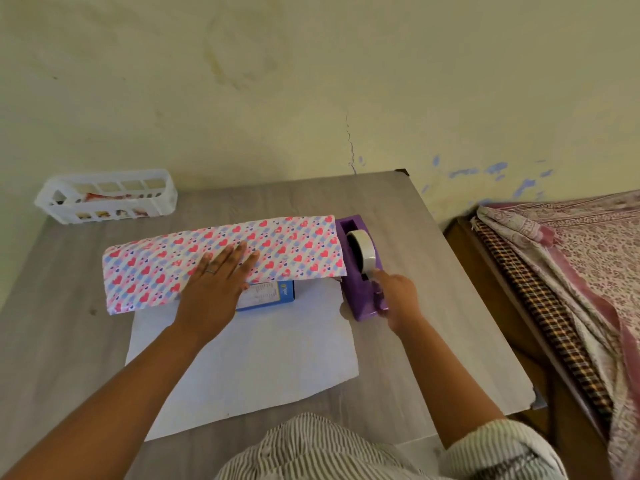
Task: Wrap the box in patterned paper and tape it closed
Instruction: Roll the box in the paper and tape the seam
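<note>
Fingers of the left hand lie flat, pressing the heart-patterned paper over the blue box mid-worktop; right hand pinches tape at the purple dispenser. One flap folded; taping remains.

This looks like a room in a home, probably a bedroom. A bed stands just beside the grey wood-grain table, covered with a maroon floral printed sheet over a checked mattress. The yellowish plastered wall is stained, cracked and flecked with blue paint. A white plastic basket sits against it, its contents too blurred to name.
</note>
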